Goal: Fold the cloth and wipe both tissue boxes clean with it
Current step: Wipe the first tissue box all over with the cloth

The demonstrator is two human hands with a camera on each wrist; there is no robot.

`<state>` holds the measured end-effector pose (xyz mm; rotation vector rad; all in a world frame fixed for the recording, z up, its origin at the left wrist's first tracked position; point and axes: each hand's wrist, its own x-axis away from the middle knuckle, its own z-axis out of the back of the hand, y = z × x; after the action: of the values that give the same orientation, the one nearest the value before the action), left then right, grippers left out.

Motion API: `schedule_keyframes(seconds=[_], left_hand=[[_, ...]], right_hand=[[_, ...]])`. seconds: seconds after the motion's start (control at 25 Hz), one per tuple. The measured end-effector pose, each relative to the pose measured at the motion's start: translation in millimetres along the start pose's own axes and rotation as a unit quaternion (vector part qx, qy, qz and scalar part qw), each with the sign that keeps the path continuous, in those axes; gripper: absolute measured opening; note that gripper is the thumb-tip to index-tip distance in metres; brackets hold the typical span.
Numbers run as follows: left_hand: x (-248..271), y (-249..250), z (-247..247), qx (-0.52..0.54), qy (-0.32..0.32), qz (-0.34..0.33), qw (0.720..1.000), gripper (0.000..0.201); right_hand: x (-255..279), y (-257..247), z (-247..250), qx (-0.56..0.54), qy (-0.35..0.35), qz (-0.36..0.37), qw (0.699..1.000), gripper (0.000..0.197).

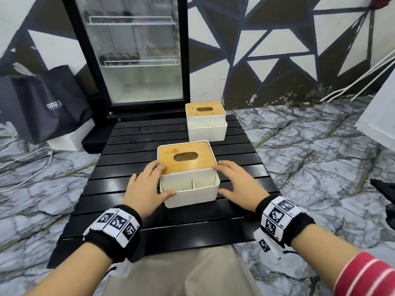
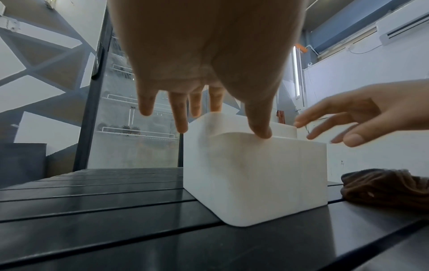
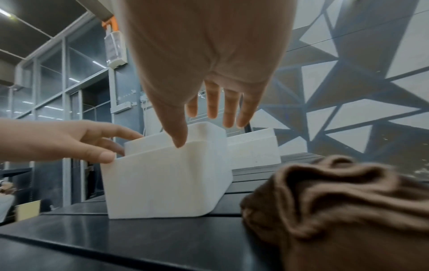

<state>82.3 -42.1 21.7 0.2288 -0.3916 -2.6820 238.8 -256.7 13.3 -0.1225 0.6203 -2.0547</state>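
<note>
The near tissue box point(image 1: 190, 189), white with a bamboo lid, stands mid-table, its front pocket toward me. My left hand point(image 1: 158, 182) touches its left side, fingers straight on the lid's corner and thumb on the pocket wall point(image 2: 255, 174). My right hand point(image 1: 224, 180) is at the box's right side, fingers spread by the lid edge; its thumb point(image 3: 178, 143) meets the pocket rim. A second tissue box point(image 1: 205, 122), its lid speckled with stains, stands farther back. The brown cloth point(image 3: 336, 201) lies crumpled on the table under my right wrist point(image 2: 383, 188).
The black slatted table point(image 1: 132, 210) is low, over a marble-patterned floor. A glass-door fridge point(image 1: 136, 60) stands just behind it, a black bag point(image 1: 49, 107) to the left, and white cables trail on the floor at the left.
</note>
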Motion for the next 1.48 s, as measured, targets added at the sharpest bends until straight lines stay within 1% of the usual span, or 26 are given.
schedule_keyframes(seconds=[0.08, 0.2, 0.32, 0.44, 0.56, 0.72, 0.8, 0.96, 1.12, 1.28, 1.48], left_hand=[[2.9, -3.0, 0.2, 0.0, 0.023, -0.018, 1.0, 0.064], [3.8, -15.5, 5.9, -0.003, 0.038, -0.009, 0.999, 0.056], [-0.6, -35.0, 13.0, -0.013, 0.036, 0.021, 0.999, 0.053], [-10.0, -62.8, 19.5, -0.004, 0.036, 0.067, 0.997, 0.053], [-27.8, -96.1, 26.0, 0.012, 0.053, 0.095, 0.994, 0.055], [-60.2, -131.6, 32.6, -0.023, 0.073, 0.101, 0.992, 0.057], [-80.1, -148.0, 35.5, -0.023, 0.085, 0.106, 0.99, 0.056], [-120.6, -177.1, 40.6, -0.023, 0.085, 0.118, 0.989, 0.056], [-152.5, -199.7, 42.5, -0.008, 0.086, 0.13, 0.988, 0.055], [-173.4, -215.7, 40.6, 0.023, 0.087, 0.132, 0.987, 0.054], [-183.0, -223.6, 43.7, 0.023, 0.089, 0.129, 0.987, 0.054]], right_hand=[[-8.7, -8.0, -3.2, 0.002, 0.003, 0.002, 1.0, 0.058], [-23.7, -18.4, -6.4, -0.001, 0.016, -0.004, 1.0, 0.05], [-47.5, -34.7, -14.6, -0.005, 0.012, -0.001, 1.0, 0.046], [-77.6, -54.7, -28.6, -0.005, 0.002, 0.001, 1.0, 0.046], [-112.7, -71.3, -43.8, 0.012, -0.002, 0.002, 1.0, 0.048], [-158.7, -80.2, -58.1, 0.02, -0.006, 0.009, 1.0, 0.045], [-183.4, -82.7, -63.2, 0.028, -0.005, 0.01, 1.0, 0.045], [-233.3, -85.8, -71.9, 0.034, -0.004, 0.011, 0.999, 0.044], [-272.3, -87.4, -78.8, 0.045, -0.004, 0.01, 0.999, 0.046], [-299.1, -88.0, -83.8, 0.045, 0.003, 0.01, 0.999, 0.046], [-310.4, -88.6, -87.5, 0.035, 0.01, 0.011, 0.999, 0.047]])
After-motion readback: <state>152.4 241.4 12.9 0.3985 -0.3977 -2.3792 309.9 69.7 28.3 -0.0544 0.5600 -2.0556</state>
